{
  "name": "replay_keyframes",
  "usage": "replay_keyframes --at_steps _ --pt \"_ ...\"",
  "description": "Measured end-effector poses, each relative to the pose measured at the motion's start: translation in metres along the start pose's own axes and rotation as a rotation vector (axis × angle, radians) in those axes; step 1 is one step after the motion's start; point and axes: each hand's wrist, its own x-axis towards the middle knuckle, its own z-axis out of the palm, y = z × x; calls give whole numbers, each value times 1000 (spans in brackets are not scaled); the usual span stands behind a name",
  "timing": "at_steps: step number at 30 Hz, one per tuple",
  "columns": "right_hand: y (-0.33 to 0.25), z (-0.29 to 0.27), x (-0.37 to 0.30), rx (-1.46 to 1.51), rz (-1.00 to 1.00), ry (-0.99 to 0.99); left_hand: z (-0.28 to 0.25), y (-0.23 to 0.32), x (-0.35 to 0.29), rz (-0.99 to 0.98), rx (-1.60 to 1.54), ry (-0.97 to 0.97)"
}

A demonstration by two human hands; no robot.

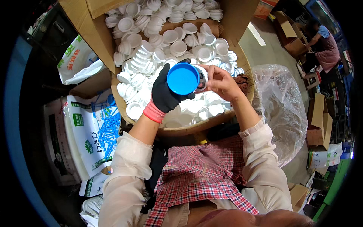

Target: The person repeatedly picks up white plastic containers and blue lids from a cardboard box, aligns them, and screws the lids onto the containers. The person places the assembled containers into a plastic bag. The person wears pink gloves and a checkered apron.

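Observation:
My left hand (162, 89), in a black glove with a pink cuff, is closed around a round blue plastic cap (183, 78) and holds it over the box. Close against the cap's right side is a white round piece (204, 72) with a dark middle, partly hidden. The bare fingers of my right hand (223, 84) are curled and pinch at the edge of this white piece. Below both hands, many white plastic caps (145, 56), some nested in stacks, lie in a large cardboard box (245, 62).
Left of the box, thin blue plastic pieces (107, 130) lie on a white printed sack (81, 132). A clear plastic bag (281, 109) stands at the right. Farther right, a person (325, 47) bends over a cardboard carton (289, 36), with another open carton (319, 123) nearer.

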Motion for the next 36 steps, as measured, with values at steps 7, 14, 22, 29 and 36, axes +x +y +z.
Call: replay_keyframes --at_steps 7,14,22,29,36 --pt "-9 -7 -30 -523 -180 -6 14 -4 5 -38 121 -48" --pt "-32 14 -47 -1519 -471 -226 -39 4 12 81 744 282" --pt "-18 14 -51 -1540 -529 -208 0 -17 16 303 881 67" --pt "-12 35 -48 -1071 -508 -155 -5 -28 28 242 14 119" --pt "-22 16 -44 -290 -351 46 6 -8 17 137 147 119"
